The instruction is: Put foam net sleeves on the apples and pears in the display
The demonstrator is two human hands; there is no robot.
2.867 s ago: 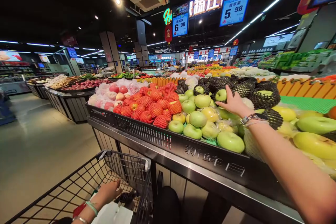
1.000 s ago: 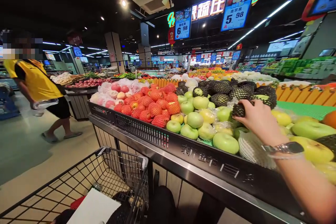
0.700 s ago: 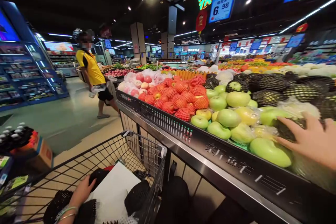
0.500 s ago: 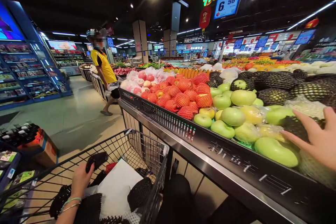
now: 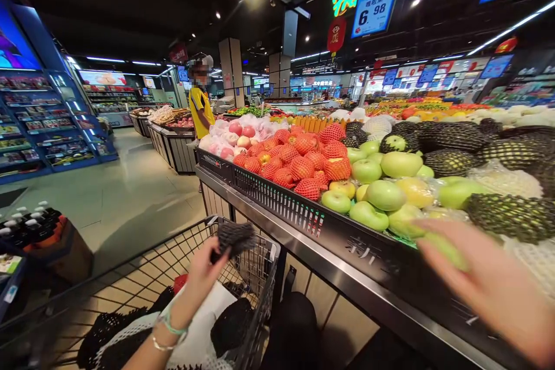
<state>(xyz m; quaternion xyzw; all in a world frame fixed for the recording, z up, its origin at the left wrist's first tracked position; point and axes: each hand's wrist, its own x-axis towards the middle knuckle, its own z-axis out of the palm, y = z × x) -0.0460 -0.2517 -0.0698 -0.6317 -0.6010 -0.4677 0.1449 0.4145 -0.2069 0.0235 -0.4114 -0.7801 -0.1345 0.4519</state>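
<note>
My left hand (image 5: 207, 269) is raised over the shopping cart (image 5: 143, 266), its fingers pinching a black foam fruit net (image 5: 236, 237). My right hand (image 5: 485, 283), blurred by motion, reaches in front of the fruit display at the right with its fingers stretched and apart. Between them shows part of a green mango-like fruit (image 5: 446, 248), the rest of it hidden by the hand. Round green fruits (image 5: 387, 195) lie just left of it. Inside the cart are more black nets (image 5: 232, 326) and a white sheet-like thing (image 5: 223, 298).
A black crate rim with a metal edge (image 5: 303, 243) runs along the stand. Red-netted fruits (image 5: 301, 166) and black-netted fruits (image 5: 511, 214) fill it. A person in yellow (image 5: 200, 110) is behind the stand's far end. Bottles in boxes (image 5: 32, 225) stand at the left.
My left hand has risen forward and right with the black net. The right hand has moved left and down across the green fruit. The person in yellow has moved right, behind the stand.
</note>
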